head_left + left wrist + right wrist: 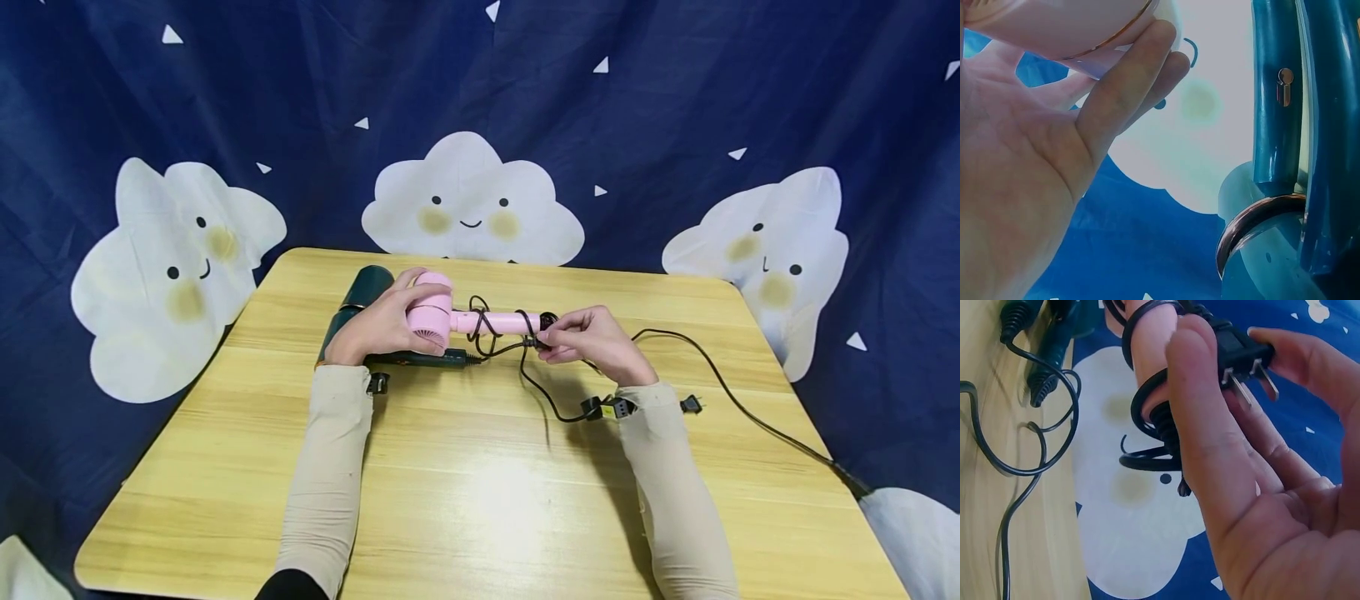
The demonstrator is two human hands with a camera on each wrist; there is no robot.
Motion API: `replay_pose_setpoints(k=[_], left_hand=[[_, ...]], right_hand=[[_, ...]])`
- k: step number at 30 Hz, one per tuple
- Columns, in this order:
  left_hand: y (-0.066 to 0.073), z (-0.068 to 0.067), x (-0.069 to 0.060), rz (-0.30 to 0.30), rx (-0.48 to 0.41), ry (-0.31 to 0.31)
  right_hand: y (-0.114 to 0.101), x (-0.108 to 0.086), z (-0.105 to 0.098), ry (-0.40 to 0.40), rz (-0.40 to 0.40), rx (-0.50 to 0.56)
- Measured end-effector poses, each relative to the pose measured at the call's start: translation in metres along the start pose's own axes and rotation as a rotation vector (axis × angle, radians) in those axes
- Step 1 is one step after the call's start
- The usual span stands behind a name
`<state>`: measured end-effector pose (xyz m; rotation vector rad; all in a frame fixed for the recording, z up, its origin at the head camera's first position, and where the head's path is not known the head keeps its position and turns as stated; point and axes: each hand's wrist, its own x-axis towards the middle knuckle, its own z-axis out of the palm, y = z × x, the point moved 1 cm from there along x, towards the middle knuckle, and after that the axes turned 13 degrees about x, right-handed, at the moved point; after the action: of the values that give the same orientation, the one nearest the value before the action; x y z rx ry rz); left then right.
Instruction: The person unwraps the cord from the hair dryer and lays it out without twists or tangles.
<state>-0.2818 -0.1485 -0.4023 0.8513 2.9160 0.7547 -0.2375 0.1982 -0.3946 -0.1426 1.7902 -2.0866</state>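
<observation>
A pink hair dryer [431,321] is held level above the table, its black cord [1147,394] looped around the handle. My left hand [378,325] grips its round head, fingers over the top and thumb below. At the handle's end my right hand [596,342] pinches a black two-prong plug [1244,359] between thumb and fingers, beside the cord's base. A dark green hair dryer [367,287] lies behind my left hand. Below the pink dryer, a dark green handle [420,358] with a black cord points right; how it joins the green body is partly hidden.
On the wooden table [450,500], a black connector with a yellow label [618,408] lies by my right wrist. Another plug [691,404] is right of it, and a black piece [378,383] by my left wrist. A long cord [720,375] runs over the right edge.
</observation>
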Motion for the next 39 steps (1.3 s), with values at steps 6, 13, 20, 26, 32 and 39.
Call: replay_pose_setpoints(k=[6,13,20,26,32,39], left_hand=[[0.0,-0.001,-0.001,-0.011,-0.004,0.008],[-0.002,-0.003,-0.003,-0.029,-0.018,0.024],[-0.003,-0.005,-0.004,-0.027,-0.02,0.034],[-0.002,-0.006,-0.005,-0.03,-0.017,0.032],[0.003,-0.006,-0.004,-0.013,-0.033,0.014],[0.007,0.0,0.0,0.007,-0.07,0.017]], right_hand=[[0.003,0.001,-0.004,-0.043,0.048,-0.011],[0.007,0.002,-0.011,-0.096,0.1,-0.048],[0.016,0.008,-0.021,-0.16,0.131,0.002],[0.025,0.013,-0.028,-0.194,0.146,0.042],[0.031,0.016,-0.031,-0.188,0.16,0.04],[0.035,0.019,-0.036,-0.129,0.181,0.0]])
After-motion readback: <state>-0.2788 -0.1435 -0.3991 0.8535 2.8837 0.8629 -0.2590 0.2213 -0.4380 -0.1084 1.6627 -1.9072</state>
